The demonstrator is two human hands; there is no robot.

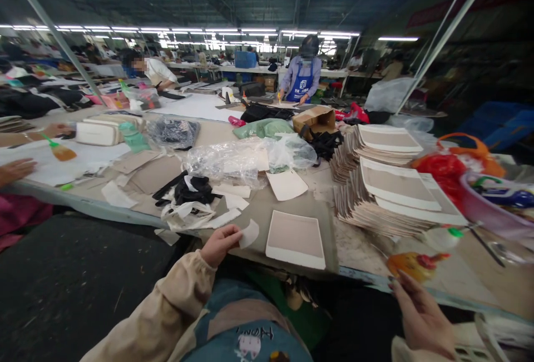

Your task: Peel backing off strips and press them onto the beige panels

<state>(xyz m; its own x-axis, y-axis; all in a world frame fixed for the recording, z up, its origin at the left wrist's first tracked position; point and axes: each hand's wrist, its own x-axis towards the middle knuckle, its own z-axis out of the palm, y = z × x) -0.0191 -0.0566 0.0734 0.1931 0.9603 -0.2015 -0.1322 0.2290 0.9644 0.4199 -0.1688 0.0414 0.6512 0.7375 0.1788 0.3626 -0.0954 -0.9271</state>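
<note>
My left hand (222,244) pinches a small curved white piece (250,234), thin like paper or cloth, above the table's front edge. To its right, a flat beige panel with a white border (295,238) lies on a grey-brown sheet (327,223). My right hand (423,315) is low at the right, fingers stretched out. Its fingertips come close to an orange-yellow bottle with a red top (415,266); whether they touch it I cannot tell. A white piece (287,184) lies just beyond the panel.
Tall stacks of similar panels (387,184) stand at right, near a lilac basin (496,212) and a green-capped bottle (444,237). Black and white scraps (189,198) and clear plastic (225,159) lie left of centre. A co-worker's hand (19,170) is at far left; another person (301,75) works opposite.
</note>
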